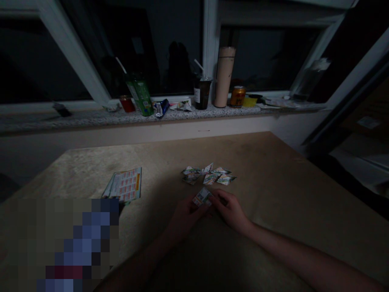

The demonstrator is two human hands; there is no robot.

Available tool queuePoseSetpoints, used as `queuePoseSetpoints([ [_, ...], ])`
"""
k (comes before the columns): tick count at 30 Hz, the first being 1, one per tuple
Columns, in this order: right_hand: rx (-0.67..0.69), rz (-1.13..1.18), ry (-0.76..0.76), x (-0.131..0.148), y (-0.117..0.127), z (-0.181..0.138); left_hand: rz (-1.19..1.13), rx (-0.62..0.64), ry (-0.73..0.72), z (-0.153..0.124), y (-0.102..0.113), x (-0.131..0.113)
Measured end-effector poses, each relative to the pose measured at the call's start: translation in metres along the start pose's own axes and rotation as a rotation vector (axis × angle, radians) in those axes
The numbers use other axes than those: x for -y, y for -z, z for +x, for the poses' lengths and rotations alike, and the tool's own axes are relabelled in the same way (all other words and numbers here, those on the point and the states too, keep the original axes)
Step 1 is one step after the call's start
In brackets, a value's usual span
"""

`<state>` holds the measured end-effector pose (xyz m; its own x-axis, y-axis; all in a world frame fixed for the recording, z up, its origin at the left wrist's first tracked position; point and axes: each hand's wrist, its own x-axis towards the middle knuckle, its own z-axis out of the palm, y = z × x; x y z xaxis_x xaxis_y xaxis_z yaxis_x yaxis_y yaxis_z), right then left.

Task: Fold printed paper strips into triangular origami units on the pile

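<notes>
Between my hands is a small folded piece of printed paper [202, 196], tilted like a diamond, with a pale upper part and coloured print below. My left hand [189, 213] grips its lower left side, thumb along the bottom edge. The fingers of my right hand [228, 207] pinch its right corner. Just beyond lies a group of several folded paper pieces [210, 178] in the same kind of print, pointed at their ends. Off to the left rests a stack of printed sheets [125, 184] with rows of red and white boxes.
A granite windowsill [182, 114] runs behind the wooden table [258, 158]. On it stand a green can [142, 97], a red jar [127, 104], a dark cup with a straw [201, 94], a beige flask [225, 77] and an orange can [238, 97]. A pixelated patch covers the lower left.
</notes>
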<state>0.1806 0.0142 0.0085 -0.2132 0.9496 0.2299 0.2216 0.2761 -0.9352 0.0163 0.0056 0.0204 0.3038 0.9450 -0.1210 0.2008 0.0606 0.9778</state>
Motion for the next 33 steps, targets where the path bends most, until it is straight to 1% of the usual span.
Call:
queuePoseSetpoints([
  [5,0.039,0.089,-0.035,0.001,-0.001,-0.002,0.059,0.003,0.011,0.002,0.002,0.005],
  [9,0.047,0.127,-0.048,0.001,-0.001,-0.002,0.054,0.000,0.021,0.002,0.002,0.002],
  [12,0.065,0.171,-0.089,0.003,0.001,0.000,0.040,0.030,0.010,0.000,0.001,0.001],
  [15,0.128,0.201,-0.121,0.003,0.003,0.002,0.096,0.074,-0.003,-0.002,0.000,0.000],
  [18,0.178,0.194,-0.080,0.004,0.004,0.002,0.193,0.089,-0.004,-0.004,0.000,-0.001],
  [23,0.150,0.140,-0.042,0.004,0.002,0.001,0.274,0.063,-0.066,-0.006,-0.001,-0.004],
  [30,0.158,0.163,-0.070,0.005,0.003,0.001,0.289,0.074,-0.075,-0.006,-0.001,-0.007],
  [33,0.151,0.164,-0.054,0.003,0.003,0.002,0.327,0.079,-0.084,-0.007,0.000,-0.006],
])
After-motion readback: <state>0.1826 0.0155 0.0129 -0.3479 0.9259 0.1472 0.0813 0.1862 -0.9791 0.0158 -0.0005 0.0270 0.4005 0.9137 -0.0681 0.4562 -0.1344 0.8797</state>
